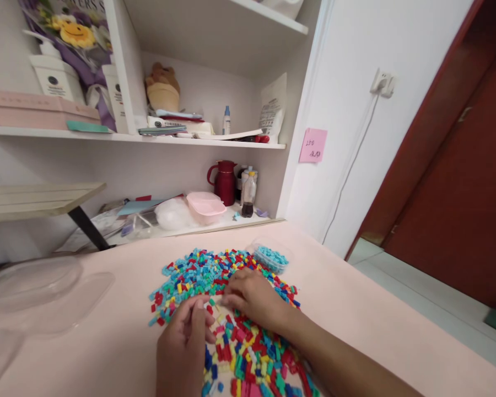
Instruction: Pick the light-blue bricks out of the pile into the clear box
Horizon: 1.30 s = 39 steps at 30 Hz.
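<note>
"Where were the bricks?"

"The small toy bricks lay loose on the pink table, spread around and under both hands, with mostly blue ones at the far left of the heap."

"And the hands?"

"The right hand reached over the middle of the heap, its fingers bent down towards the bricks. The left hand was nearer the body, at the heap's left edge, its thumb and forefinger close together."

"Was either pinching a brick?"

"I couldn't tell; the fingers hid whatever was between them."

"Which hand was nearer the clear tub?"

"The right. The tub stood just beyond it, a little to its right, at the far edge of the heap, with light-blue bricks inside. Its long side ran roughly left to right. The left hand was well apart from it, with the right hand between."
</note>
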Each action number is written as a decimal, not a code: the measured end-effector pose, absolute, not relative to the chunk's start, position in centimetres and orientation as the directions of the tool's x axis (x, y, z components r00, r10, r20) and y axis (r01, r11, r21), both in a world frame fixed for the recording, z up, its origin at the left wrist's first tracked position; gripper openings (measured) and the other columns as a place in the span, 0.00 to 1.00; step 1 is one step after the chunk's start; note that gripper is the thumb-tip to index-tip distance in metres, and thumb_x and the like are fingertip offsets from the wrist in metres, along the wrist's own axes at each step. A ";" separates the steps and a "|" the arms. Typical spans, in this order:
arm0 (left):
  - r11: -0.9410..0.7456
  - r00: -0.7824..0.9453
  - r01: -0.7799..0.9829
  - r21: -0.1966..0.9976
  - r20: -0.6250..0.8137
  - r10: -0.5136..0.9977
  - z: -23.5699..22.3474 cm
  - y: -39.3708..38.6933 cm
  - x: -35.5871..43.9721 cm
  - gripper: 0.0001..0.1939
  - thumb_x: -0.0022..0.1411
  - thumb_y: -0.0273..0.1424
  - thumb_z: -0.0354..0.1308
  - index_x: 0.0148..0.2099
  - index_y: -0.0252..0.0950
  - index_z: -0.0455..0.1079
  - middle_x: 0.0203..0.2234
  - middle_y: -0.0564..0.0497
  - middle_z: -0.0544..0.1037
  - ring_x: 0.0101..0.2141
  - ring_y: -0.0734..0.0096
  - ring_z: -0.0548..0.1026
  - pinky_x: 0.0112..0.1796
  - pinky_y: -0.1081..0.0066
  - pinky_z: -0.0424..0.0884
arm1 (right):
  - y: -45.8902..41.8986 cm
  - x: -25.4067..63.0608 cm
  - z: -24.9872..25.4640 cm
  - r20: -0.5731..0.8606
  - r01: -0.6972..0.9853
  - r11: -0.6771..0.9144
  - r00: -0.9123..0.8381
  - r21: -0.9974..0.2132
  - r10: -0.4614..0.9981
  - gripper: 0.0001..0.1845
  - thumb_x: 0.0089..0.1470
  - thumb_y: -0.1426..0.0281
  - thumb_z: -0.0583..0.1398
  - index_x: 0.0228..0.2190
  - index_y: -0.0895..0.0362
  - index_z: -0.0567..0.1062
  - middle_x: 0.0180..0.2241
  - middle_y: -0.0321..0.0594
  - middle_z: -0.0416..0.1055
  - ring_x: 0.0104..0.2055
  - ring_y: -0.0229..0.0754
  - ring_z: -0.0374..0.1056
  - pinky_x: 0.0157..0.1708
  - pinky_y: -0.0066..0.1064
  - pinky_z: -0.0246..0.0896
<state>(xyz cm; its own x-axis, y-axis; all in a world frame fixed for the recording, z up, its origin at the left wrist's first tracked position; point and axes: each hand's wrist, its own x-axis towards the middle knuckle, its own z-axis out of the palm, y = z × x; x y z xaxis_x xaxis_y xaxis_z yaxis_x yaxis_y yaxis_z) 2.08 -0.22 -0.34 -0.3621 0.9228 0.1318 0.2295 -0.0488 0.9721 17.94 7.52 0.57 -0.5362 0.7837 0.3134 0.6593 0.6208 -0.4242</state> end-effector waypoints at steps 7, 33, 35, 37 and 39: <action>-0.048 -0.374 0.316 0.948 0.171 0.911 -0.2 0.0 1.7 0.18 0.57 0.46 0.53 0.39 0.39 0.74 0.21 0.54 0.76 0.23 0.68 0.75 0.30 0.69 0.71 | 7.9 17.9 0.0 0.302 0.566 0.533 -0.455 -0.629 0.838 0.06 0.48 0.78 0.62 0.26 0.56 0.77 0.33 0.38 0.72 0.39 0.40 0.66 0.41 0.30 0.58; -0.195 -0.250 0.441 0.876 0.329 0.911 -1.6 0.6 1.9 0.17 0.53 0.42 0.59 0.42 0.40 0.76 0.33 0.49 0.83 0.30 0.65 0.81 0.30 0.72 0.76 | 4.8 17.4 2.9 0.358 0.313 0.470 -0.355 -0.825 0.864 0.05 0.53 0.75 0.60 0.27 0.56 0.77 0.30 0.36 0.70 0.36 0.38 0.65 0.37 0.28 0.58; -0.192 -0.267 0.425 0.885 0.325 0.907 -1.5 0.6 2.0 0.16 0.52 0.42 0.59 0.40 0.40 0.76 0.32 0.49 0.83 0.30 0.64 0.81 0.30 0.71 0.77 | 4.7 17.4 2.9 0.364 0.316 0.490 -0.382 -0.813 0.850 0.05 0.53 0.75 0.61 0.27 0.56 0.77 0.29 0.36 0.70 0.35 0.38 0.66 0.36 0.27 0.58; -0.187 -0.279 0.426 0.885 0.325 0.904 -1.3 0.5 2.0 0.15 0.52 0.41 0.59 0.40 0.40 0.77 0.32 0.49 0.83 0.30 0.64 0.81 0.31 0.71 0.77 | 4.7 17.3 2.8 0.344 0.301 0.474 -0.397 -0.827 0.851 0.05 0.53 0.74 0.61 0.27 0.56 0.77 0.29 0.36 0.71 0.34 0.38 0.66 0.35 0.26 0.59; -0.175 -0.283 0.440 0.881 0.321 0.904 -1.2 0.4 2.0 0.14 0.51 0.40 0.60 0.39 0.41 0.77 0.30 0.51 0.83 0.30 0.64 0.81 0.31 0.72 0.77 | 4.6 17.3 2.7 0.310 0.281 0.439 -0.404 -0.853 0.861 0.05 0.53 0.73 0.62 0.27 0.56 0.78 0.28 0.35 0.71 0.32 0.37 0.66 0.33 0.26 0.58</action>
<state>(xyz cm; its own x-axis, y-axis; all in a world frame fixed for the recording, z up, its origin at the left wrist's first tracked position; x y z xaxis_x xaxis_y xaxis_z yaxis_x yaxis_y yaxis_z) 1.99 0.42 -1.17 -0.2826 0.9040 0.3208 0.4403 -0.1749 0.8806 17.29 4.64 2.74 -0.4043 0.8606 0.3097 0.2813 0.4393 -0.8532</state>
